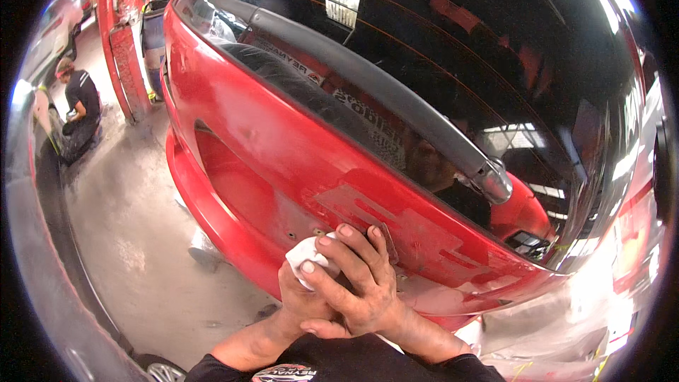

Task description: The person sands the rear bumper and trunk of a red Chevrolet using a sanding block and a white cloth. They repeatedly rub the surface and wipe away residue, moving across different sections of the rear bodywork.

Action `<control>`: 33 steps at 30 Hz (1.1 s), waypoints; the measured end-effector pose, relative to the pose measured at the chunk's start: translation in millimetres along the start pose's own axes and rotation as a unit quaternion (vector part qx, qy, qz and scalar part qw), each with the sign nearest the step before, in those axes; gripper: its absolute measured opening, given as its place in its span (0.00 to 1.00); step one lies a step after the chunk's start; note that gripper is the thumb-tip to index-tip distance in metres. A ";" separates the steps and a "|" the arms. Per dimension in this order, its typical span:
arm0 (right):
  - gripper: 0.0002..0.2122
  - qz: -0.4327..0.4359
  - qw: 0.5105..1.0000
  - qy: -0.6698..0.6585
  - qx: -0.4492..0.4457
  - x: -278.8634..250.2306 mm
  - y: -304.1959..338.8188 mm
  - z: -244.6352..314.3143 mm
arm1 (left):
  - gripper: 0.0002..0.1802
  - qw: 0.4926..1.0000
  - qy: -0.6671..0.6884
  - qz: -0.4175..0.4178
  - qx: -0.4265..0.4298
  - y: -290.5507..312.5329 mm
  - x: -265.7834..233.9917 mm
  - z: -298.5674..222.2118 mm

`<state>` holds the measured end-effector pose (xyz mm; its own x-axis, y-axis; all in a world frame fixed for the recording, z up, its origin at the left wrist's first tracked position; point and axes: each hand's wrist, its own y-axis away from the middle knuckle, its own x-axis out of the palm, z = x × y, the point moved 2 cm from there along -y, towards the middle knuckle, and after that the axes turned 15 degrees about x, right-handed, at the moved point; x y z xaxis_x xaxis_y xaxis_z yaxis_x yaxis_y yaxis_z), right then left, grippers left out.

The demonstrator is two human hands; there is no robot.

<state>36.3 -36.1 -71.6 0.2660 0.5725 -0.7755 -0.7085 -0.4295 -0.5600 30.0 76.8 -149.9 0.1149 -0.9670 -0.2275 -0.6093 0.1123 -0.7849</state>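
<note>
In front of a red car's tailgate, my two hands meet low in the middle. My left hand is closed round a crumpled white cloth or paper wad, partly hidden behind the other hand. Across it lies my right hand, its fingers stretched out and a little apart, some fingertips beside the white wad. A thin edge beside the right fingers is too unclear to name. Behind the hands, the red panel has dull, sanded-looking grey patches and small holes.
A rear window with a dark wiper arm spans the upper area. The red bumper juts out at left. Another person crouches by a dark car at far left, near a red post. Grey floor lies between the cars.
</note>
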 end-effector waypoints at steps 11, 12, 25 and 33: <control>0.32 -0.092 0.995 -0.040 0.030 18.0 14.6 -0.6 | 0.31 0.970 0.174 0.064 -0.160 50.3 0.2 37.9; 0.31 -0.089 0.995 -0.025 0.034 20.6 16.2 -1.6 | 0.31 0.977 0.139 0.076 -0.144 47.5 0.7 38.7; 0.28 -0.101 0.994 -0.038 0.014 18.3 7.6 -5.0 | 0.30 0.983 0.068 0.120 -0.119 25.2 -14.0 35.4; 0.28 -0.118 0.991 -0.055 0.017 22.5 6.8 -2.5 | 0.30 0.983 0.020 0.144 -0.112 21.1 -25.3 32.4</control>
<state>39.1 -28.0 -93.5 0.3547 0.7280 -0.5866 -0.6579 -0.2515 -0.7099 39.7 111.0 -179.4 -0.1166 -0.9113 -0.3949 -0.7696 0.3342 -0.5440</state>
